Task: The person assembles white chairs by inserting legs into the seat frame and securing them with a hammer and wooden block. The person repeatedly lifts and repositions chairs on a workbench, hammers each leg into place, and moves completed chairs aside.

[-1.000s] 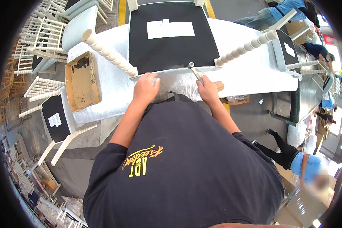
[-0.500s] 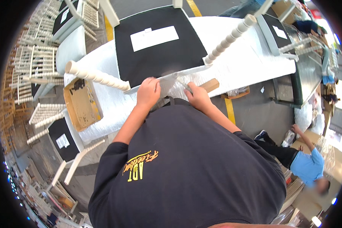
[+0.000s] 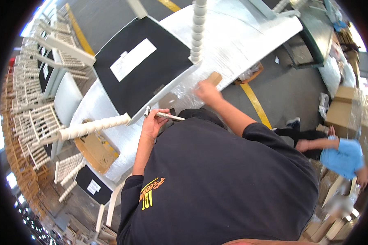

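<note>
Slim metal tool in left grip; beaded leg near.

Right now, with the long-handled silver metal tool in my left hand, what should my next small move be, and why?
Probably close your right hand on the small tan rectangular block: the hand is right beside it, with no clear grip visible, while your left hand holds the silver metal tool.

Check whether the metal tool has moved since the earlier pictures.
Yes. Against the chair, the tool has moved left, from nearer the right leg to nearer the left leg, and from the right hand to the left hand.
</note>
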The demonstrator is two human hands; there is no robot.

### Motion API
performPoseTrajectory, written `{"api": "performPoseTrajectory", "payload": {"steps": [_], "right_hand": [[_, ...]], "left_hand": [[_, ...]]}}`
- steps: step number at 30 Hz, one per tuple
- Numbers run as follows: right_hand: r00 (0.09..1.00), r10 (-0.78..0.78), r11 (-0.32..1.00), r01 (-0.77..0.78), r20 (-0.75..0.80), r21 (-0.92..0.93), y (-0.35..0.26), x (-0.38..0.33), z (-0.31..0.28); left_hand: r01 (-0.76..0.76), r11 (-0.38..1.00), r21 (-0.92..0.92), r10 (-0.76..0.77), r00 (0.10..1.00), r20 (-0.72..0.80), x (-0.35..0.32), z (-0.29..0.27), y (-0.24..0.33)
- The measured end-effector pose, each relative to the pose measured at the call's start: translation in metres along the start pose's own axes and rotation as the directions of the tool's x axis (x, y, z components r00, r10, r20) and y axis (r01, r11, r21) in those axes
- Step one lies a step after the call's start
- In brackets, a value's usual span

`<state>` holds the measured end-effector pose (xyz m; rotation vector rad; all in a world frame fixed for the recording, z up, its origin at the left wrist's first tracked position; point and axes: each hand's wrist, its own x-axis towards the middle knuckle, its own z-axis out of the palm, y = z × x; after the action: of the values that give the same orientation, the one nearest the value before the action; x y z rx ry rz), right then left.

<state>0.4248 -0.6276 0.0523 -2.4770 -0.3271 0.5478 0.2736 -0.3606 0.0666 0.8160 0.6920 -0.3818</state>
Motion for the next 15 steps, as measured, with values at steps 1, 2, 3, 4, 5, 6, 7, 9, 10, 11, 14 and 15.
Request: {"api": "performPoseTrajectory", "payload": {"steps": [1,2,3,4,5,6,7,9,10,11,14,15], "right_hand": [[0.980,0.159,0.983,-0.169,-0.118,-0.078,0.021,0.015,0.004],[0.952,0.306,0.950,-0.303,-0.027,0.077,0.027,0.022,-0.008],[0.944,0.191,0.982,-0.183,-0.270,0.054,0.064,0.029,-0.004],[0.923,0.164,0.981,-0.189,-0.348,-0.041,0.095,0.040,-0.007],[0.940,0.182,0.980,-0.197,-0.288,-0.026,0.111,0.048,-0.009],[0.944,0.231,0.973,-0.225,-0.235,0.053,0.124,0.052,-0.008],[0.970,0.152,0.971,-0.182,-0.191,-0.152,0.133,0.057,-0.010],[0.963,0.261,0.965,-0.260,-0.061,0.021,0.138,0.067,-0.018],[0.960,0.280,0.952,-0.281,0.028,0.122,0.130,0.064,-0.010],[0.925,0.342,0.895,-0.375,0.165,0.243,0.105,0.057,0.008],[0.868,0.303,0.834,-0.442,0.393,0.332,0.071,0.046,0.016],[0.846,0.249,0.821,-0.442,0.471,0.362,0.043,0.036,0.025]], "left_hand": [[-0.020,1.000,-0.001,0.020,1.000,-0.009,-0.010,-0.004,0.003],[-0.069,0.997,0.035,0.070,0.997,-0.014,-0.025,-0.015,0.004],[-0.113,0.992,0.053,0.111,0.993,0.032,-0.032,-0.012,0.008],[-0.164,0.985,0.061,0.159,0.985,0.073,-0.040,-0.014,0.012],[-0.164,0.986,0.032,0.163,0.986,0.046,-0.047,-0.019,0.013],[-0.158,0.986,0.059,0.157,0.987,0.025,-0.053,-0.021,0.014],[-0.166,0.984,0.071,0.166,0.986,0.008,-0.060,-0.025,0.013],[-0.210,0.967,0.146,0.217,0.975,-0.038,-0.070,-0.032,0.012],[-0.210,0.958,0.196,0.229,0.971,-0.076,-0.081,-0.040,0.011],[-0.179,0.962,0.206,0.217,0.960,-0.178,-0.099,-0.052,0.008],[-0.189,0.973,0.133,0.220,0.930,-0.294,-0.118,-0.094,-0.015],[-0.218,0.974,0.061,0.224,0.889,-0.399,-0.128,-0.111,-0.029]]}}
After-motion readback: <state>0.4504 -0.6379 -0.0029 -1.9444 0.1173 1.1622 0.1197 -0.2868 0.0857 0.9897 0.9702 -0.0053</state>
